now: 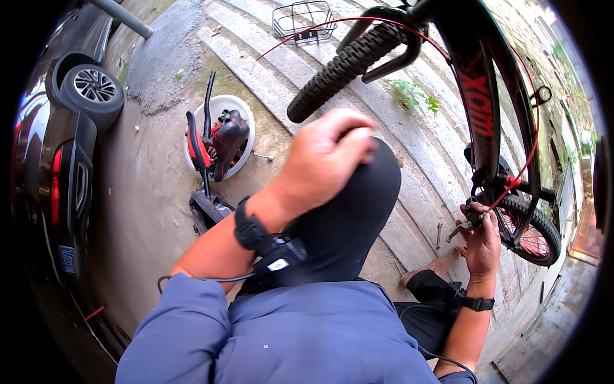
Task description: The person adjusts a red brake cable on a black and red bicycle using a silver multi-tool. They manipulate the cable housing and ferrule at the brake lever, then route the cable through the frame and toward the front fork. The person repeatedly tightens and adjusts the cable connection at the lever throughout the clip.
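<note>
My left hand [326, 160] is curled closed above my bent knee [358, 211], slightly blurred; whatever its fingers may hold is hidden. In my right hand [483, 246] a dark metal bicycle part [470, 222] with a curved arm is pinched between thumb and fingers. A red cable [532, 153] comes down to it. Beside that hand stands a bicycle with a black frame [470, 77] and red markings. Its knobby tyre [345, 70] points toward the upper middle, and its other wheel [534, 230] is just right of my right hand.
A white bucket [251, 137] at left contains a black saddle [228, 137] and red-black parts. A black wire basket [304, 22] lies on the ridged concrete ramp [256, 38]. A wrench [439, 235] is near my right hand. A dark car [70, 147] stands far left.
</note>
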{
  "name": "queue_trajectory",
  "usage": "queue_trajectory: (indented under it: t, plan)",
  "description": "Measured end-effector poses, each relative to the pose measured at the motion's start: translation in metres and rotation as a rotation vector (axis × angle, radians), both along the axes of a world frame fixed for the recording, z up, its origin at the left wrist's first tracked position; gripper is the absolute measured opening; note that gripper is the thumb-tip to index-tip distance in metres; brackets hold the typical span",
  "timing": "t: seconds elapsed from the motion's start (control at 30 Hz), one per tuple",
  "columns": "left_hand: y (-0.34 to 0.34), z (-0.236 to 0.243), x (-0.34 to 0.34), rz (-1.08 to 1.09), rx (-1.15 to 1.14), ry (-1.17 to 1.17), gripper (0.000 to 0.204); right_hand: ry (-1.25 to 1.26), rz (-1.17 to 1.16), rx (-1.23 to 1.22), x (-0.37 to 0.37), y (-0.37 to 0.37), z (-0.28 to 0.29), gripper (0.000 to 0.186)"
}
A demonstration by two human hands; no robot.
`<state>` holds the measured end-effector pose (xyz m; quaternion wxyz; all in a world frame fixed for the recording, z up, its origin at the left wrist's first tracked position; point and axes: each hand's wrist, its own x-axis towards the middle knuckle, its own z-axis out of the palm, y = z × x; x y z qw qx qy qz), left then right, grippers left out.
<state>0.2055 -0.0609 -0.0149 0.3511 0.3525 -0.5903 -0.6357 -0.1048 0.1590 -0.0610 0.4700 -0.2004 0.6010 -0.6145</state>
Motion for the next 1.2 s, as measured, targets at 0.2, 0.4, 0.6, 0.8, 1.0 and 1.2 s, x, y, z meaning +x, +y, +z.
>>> queue_trajectory:
  t: [0.2,0.4,0.6,0.8,1.0,1.2]
  plan:
    - [0.03,-0.021,0.074,0.177,-0.204,-0.162,0.014,0.055,0.068,0.077,0.016,0.004,0.016,0.024]
    - [0.048,-0.005,0.011,-0.111,-0.732,0.136,0.044,0.134,0.182,-0.075,0.062,-0.02,0.05,0.024]
    - [0.061,0.01,-0.026,-0.388,-0.67,0.175,0.093,0.237,0.1,-0.141,0.111,-0.049,0.076,0.019]
    - [0.068,0.004,-0.017,-0.251,-0.48,0.168,0.055,0.257,0.096,-0.153,0.141,-0.061,0.084,0.021]
    - [0.054,0.005,0.009,-0.483,-0.088,0.064,0.04,0.593,0.08,-0.15,0.135,-0.063,0.083,0.015]
    - [0.037,0.006,0.013,-0.579,0.26,0.239,0.036,1.12,0.088,-0.296,0.128,-0.067,0.105,0.039]
